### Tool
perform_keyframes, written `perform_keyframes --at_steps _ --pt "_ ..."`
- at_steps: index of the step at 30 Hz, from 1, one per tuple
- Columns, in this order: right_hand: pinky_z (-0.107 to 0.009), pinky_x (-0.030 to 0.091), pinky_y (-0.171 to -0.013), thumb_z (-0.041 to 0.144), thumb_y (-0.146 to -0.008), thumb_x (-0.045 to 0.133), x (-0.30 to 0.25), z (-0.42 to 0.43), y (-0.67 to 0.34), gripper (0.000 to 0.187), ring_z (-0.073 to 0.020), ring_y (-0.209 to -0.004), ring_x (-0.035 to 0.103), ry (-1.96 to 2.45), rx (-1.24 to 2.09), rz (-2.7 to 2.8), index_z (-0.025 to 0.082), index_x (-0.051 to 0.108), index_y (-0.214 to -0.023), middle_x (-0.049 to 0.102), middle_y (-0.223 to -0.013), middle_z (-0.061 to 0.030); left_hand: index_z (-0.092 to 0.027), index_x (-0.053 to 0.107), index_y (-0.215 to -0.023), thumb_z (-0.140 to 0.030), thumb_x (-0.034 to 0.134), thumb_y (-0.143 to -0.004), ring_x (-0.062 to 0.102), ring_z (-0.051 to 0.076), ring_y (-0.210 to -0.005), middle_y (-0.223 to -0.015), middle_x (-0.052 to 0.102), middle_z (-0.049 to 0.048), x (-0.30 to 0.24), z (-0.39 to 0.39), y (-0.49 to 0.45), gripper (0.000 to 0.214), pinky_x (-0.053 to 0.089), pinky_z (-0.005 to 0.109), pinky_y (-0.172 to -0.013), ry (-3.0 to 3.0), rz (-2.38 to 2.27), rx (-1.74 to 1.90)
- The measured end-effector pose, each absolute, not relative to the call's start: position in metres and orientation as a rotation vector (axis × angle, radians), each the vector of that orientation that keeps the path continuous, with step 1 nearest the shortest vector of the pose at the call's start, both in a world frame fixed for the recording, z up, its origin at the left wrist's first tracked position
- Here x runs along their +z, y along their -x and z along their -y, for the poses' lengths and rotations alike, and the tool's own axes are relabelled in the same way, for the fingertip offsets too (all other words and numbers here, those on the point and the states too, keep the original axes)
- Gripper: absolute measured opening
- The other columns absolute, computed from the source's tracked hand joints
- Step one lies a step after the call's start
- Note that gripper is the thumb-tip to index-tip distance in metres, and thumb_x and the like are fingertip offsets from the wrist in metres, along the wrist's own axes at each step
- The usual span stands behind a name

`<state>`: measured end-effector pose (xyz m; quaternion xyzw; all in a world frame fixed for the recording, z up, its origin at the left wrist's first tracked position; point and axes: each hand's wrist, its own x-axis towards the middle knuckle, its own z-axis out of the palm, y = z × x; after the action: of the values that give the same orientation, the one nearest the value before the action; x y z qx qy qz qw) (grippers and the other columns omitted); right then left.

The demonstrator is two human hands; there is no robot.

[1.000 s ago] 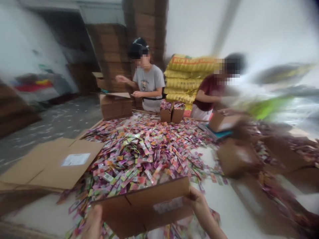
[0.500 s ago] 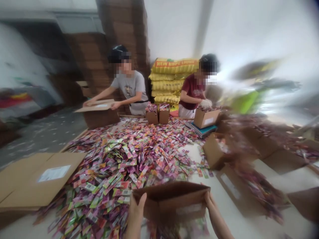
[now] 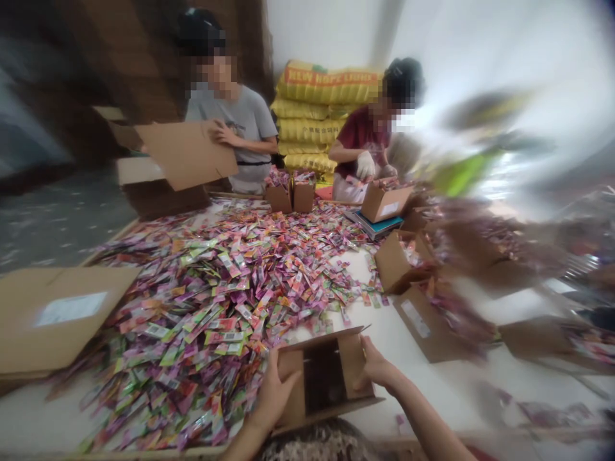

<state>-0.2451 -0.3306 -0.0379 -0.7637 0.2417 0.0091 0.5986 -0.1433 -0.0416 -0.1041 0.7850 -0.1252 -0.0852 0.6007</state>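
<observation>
An open cardboard box is held low at the table's near edge, its dark inside facing up toward me. My left hand grips its left side, the thumb lying over the flap. On the opposite side my right hand is closed round the right flap. Just beyond and to the left spreads a big heap of small colourful snack packets, mostly pink, purple and green. Neither hand touches the packets.
A flat labelled carton lies at the left. Packet-filled boxes line the right. Across the table, one person handles a large cardboard box; another with gloves fills a box on a scale. Yellow sacks are stacked behind.
The box in my hands has been tilted and drawn closer, so its inside now shows. The person at far left has raised a cardboard panel. The view has shifted downward.
</observation>
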Motion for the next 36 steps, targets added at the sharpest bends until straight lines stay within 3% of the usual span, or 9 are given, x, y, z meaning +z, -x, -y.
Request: perform_keyframes --at_steps 3,7,13,15,19,23,29,33,36 --pt "-0.044 0.052 -0.1 0.029 -0.053 0.088 -0.03 0.323 0.245 0.098 -0.0332 -0.136 0.048 1.718 -0.186 -0.392 0.028 0.048 -0.142 0.053 -0.143 -0.0124 -0.021 0.054 -0.124 -0.031 0.066 -0.08 0.063 0.028 -0.121 -0.125 0.066 0.0105 -0.098 0.038 0.14 0.046 0.047 0.047 -0.109 -1.748 0.328 -0.167" --pt "-0.05 0.043 -0.113 0.052 -0.076 0.079 -0.014 0.322 0.266 0.039 -0.0352 -0.134 0.051 2.033 -0.238 -0.195 0.022 0.075 -0.101 0.056 -0.141 -0.0156 -0.022 0.067 -0.108 -0.027 0.061 -0.085 0.063 0.027 -0.121 -0.122 0.071 0.0096 -0.092 0.018 0.13 0.025 0.048 0.046 -0.109 -1.761 0.556 -0.142" --pt "-0.052 0.04 -0.114 0.073 -0.071 0.075 0.002 0.321 0.296 0.075 -0.0372 -0.139 0.048 2.208 0.029 -0.094 0.022 0.064 -0.126 0.058 -0.144 -0.0163 -0.026 0.055 -0.14 -0.026 0.046 -0.094 0.031 0.025 -0.152 -0.161 0.041 0.009 -0.061 -0.011 0.121 0.047 0.021 0.055 -0.126 -2.048 1.065 -0.403" --pt "-0.053 0.039 -0.114 0.071 -0.07 0.078 0.004 0.316 0.293 0.082 -0.037 -0.137 0.049 2.334 -0.025 -0.096 0.025 0.061 -0.136 0.058 -0.143 -0.0151 -0.024 0.051 -0.144 -0.046 0.06 -0.089 0.022 0.033 -0.155 -0.165 0.032 0.0129 -0.038 -0.007 0.129 0.059 0.012 0.063 -0.126 -2.143 1.083 -0.488" --pt "-0.052 0.037 -0.109 0.054 -0.089 0.066 -0.007 0.309 0.281 0.027 -0.033 -0.122 0.056 2.481 -0.077 -0.053 0.039 0.078 -0.109 0.07 -0.122 -0.0058 -0.02 0.065 -0.124 -0.076 0.081 -0.053 0.034 0.047 -0.144 -0.152 0.046 0.0207 0.002 0.026 0.16 0.091 0.02 0.067 -0.121 -2.229 1.059 -0.385" --pt "-0.052 0.042 -0.096 0.053 -0.092 0.059 -0.035 0.305 0.266 0.029 -0.0338 -0.104 0.061 2.495 -0.172 -0.092 0.035 0.081 -0.085 0.074 -0.101 -0.0076 -0.017 0.069 -0.103 -0.056 0.078 -0.074 0.051 0.038 -0.12 -0.123 0.059 0.0173 -0.007 0.066 0.173 0.05 0.043 0.057 -0.104 -2.41 0.986 -0.216" --pt "-0.054 0.042 -0.101 0.036 -0.089 0.061 -0.085 0.289 0.263 0.02 -0.0346 -0.113 0.06 2.594 -0.324 0.064 0.035 0.081 -0.089 0.074 -0.116 -0.0053 -0.021 0.07 -0.088 -0.041 0.064 -0.088 0.05 0.031 -0.118 -0.119 0.057 0.0102 -0.039 0.084 0.179 0.021 0.034 0.058 -0.108 -2.441 1.1 0.015" --pt "-0.054 0.047 -0.096 0.03 -0.084 0.06 -0.112 0.289 0.267 0.028 -0.0358 -0.117 0.062 2.71 -0.434 0.165 0.037 0.08 -0.102 0.072 -0.124 -0.0048 -0.023 0.07 -0.103 -0.042 0.051 -0.094 0.048 0.033 -0.127 -0.129 0.056 0.014 -0.048 0.076 0.178 0.029 0.025 0.066 -0.113 -2.438 1.155 0.037" --pt "-0.052 0.054 -0.085 0.037 -0.077 0.064 -0.112 0.299 0.256 0.022 -0.0345 -0.101 0.07 2.635 -0.368 0.233 0.041 0.081 -0.091 0.077 -0.11 -0.004 -0.03 0.048 -0.147 -0.065 0.068 -0.075 0.031 0.044 -0.146 -0.159 0.033 0.0207 -0.056 0.07 0.177 0.082 0.028 0.07 -0.109 -2.291 1.366 -0.005"
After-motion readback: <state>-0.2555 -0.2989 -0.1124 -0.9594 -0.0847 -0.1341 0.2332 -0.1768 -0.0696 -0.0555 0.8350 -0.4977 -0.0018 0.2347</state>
